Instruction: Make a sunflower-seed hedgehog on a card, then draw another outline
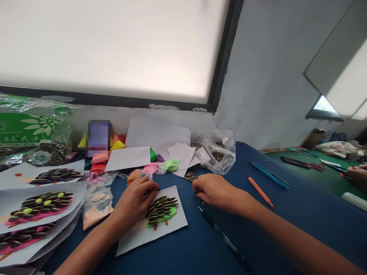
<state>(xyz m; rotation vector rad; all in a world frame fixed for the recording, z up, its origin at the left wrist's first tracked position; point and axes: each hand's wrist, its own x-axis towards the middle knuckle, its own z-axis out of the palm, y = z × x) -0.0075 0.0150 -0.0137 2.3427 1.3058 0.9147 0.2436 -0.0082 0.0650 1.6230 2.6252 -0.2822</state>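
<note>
A white paper card (179, 217) lies on the blue table, bearing a clay shape with green clay (171, 215) and striped sunflower seeds (160, 208) stuck in overlapping rows. My left hand (137, 196) rests on the card's left side, fingers bent and a little apart, thumb beside the seeds. To the right of the card, my right hand (213, 191) is closed, with its fingertips down near the tabletop. Loose sunflower seeds (190, 176) lie just beyond it, and a few more show under the hand. Whatever its fingers pinch is hidden.
Finished seed-and-clay cards (43, 206) are stacked at left. Behind stand bags of coloured clay (97, 215), blank paper (160, 133) and a plastic bag of seeds (219, 154). A pen (220, 233), orange marker (260, 192) and blue tweezers (269, 175) lie right. Another person's hand (355, 173) shows at far right.
</note>
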